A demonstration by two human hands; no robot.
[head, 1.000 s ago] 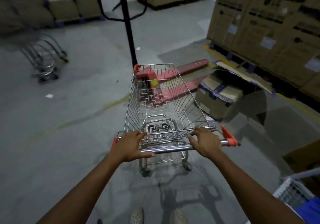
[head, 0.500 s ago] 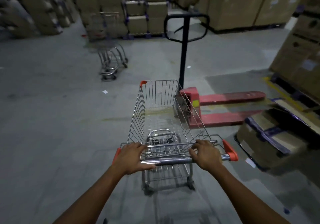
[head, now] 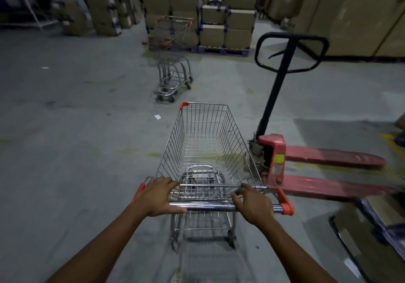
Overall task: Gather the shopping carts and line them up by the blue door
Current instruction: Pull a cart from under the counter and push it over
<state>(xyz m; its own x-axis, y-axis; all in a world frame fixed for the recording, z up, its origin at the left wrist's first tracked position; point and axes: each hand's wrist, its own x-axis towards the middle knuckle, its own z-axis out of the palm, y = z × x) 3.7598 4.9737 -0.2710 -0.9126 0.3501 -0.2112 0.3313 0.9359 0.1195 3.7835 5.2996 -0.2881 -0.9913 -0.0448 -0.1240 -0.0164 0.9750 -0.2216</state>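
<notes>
Silver wire-mesh shopping cart with orange plastic corners (head: pixel 203 118) stands right in front of you on the smooth grey concrete floor (head: pixel 76 151). Further ahead, left of centre, a second wire cart with orange trim (head: pixel 173 41) sits before stacked brown cardboard boxes (head: pixel 228 26). Your left hand (head: pixel 156 197) wraps the shiny chrome handle bar (head: pixel 210 206) near its left end, and your right hand (head: pixel 254 207) curls over it by the right orange cap. Just right of the basket sits a red steel pallet jack (head: pixel 275 151) with a black looped tiller.
</notes>
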